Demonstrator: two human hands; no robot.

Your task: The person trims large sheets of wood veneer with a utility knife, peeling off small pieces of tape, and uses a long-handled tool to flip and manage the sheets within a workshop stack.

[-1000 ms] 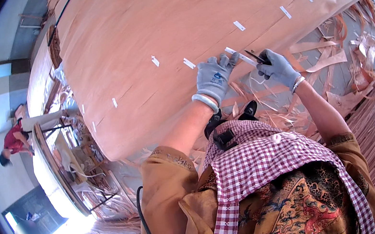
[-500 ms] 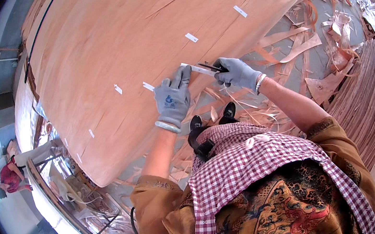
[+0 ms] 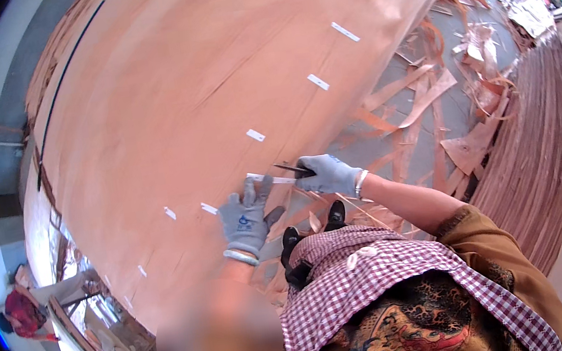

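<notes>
My left hand point(image 3: 244, 220), in a grey glove, lies against the near edge of a large tan wood veneer sheet point(image 3: 142, 123), its fingers and thumb apart. Its fingertips touch one end of a white tape strip point(image 3: 282, 180). In a matching glove, my right hand point(image 3: 329, 174) is closed around a slim dark pointed tool point(image 3: 289, 168), perhaps scissors; most of it is hidden by the fingers. The strip's other end reaches the right fingers. Several short white tape pieces point(image 3: 256, 135) stick to the sheet along thin cracks.
Veneer scraps point(image 3: 422, 100) litter the grey floor beyond the sheet's edge. A tall veneer stack point(image 3: 538, 144) stands at the right. At far left a person in red point(image 3: 24, 313) is near a table point(image 3: 92, 349). A dark cord point(image 3: 66, 73) crosses the sheet's far left.
The view has shifted, so the sheet and hands sit lower and further left. My left fingers have spread a little. The right hand still grips the dark tool by the tape strip.
</notes>
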